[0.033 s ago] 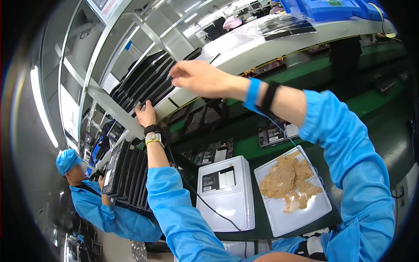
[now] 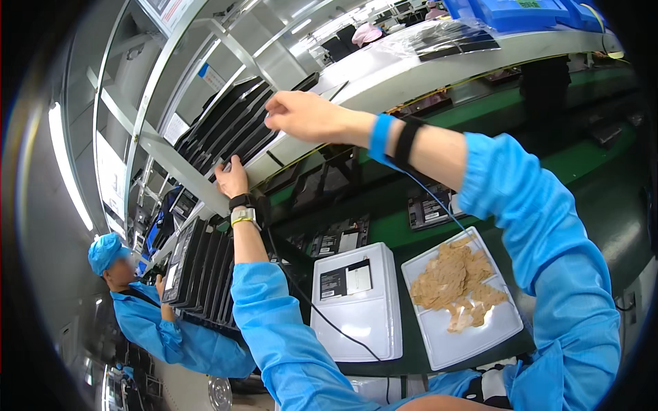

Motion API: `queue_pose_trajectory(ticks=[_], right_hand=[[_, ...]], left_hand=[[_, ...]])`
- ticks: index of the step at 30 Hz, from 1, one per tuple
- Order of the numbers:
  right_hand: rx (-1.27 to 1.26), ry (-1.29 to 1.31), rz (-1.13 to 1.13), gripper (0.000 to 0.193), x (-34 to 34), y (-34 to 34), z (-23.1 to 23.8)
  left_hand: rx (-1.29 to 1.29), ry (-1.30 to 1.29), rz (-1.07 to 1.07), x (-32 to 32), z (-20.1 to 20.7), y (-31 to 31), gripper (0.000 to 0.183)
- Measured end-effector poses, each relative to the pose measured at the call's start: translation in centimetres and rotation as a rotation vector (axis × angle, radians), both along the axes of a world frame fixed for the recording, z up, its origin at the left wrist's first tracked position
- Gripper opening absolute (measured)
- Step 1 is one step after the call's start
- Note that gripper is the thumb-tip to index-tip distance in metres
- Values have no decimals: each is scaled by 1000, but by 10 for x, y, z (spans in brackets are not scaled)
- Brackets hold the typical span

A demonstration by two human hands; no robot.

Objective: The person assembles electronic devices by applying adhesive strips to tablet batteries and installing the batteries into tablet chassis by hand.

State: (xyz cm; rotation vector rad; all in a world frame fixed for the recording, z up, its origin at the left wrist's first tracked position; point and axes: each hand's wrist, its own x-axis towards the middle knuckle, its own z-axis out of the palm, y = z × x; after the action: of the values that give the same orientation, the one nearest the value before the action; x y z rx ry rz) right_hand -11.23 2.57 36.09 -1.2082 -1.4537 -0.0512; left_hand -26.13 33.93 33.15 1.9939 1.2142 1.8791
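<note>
Black trays (image 2: 229,123) lie in a slanted stack on the white shelf at the upper left. At the stack's near corner, my left hand (image 2: 233,179) has its thumb and fingers closed on the edge of a black tray. My right hand (image 2: 301,115) is at the stack's right end, its fingers bent inward beside the tray edges. Whatever may be between those fingers is hidden. A blue band (image 2: 381,137) and a black strap circle my right wrist; a watch (image 2: 245,215) is on my left.
A co-worker (image 2: 137,308) in blue stands at the left beside upright black trays (image 2: 202,270). Below my arms are a white tray (image 2: 356,322) with a battery-like part and another white tray (image 2: 445,349) with brown scraps. Electronic units (image 2: 428,207) lie on the green surface. Blue bins (image 2: 510,15) stand far right.
My right hand and forearm have shifted slightly left, and its fingers look more bent. The left hand stays at the tray edge.
</note>
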Motion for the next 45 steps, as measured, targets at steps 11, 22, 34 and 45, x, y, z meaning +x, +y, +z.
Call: queue_pose_trajectory(ticks=[11,22,34,45], right_hand=[[-278,356,269,85,28,92,18],[-222,459,170,65,21,69,18],[-112,445,157,58,-41,-11,0],[33,791,650,59,-57,21,-29]], left_hand=[[95,59,82,15,-10,-67,58],[-86,-69,-239,1,-12,-124,62],[-400,-612,-799,-87,9,-120,70],[-522,-519,-1165,-97,35,-170,57]])
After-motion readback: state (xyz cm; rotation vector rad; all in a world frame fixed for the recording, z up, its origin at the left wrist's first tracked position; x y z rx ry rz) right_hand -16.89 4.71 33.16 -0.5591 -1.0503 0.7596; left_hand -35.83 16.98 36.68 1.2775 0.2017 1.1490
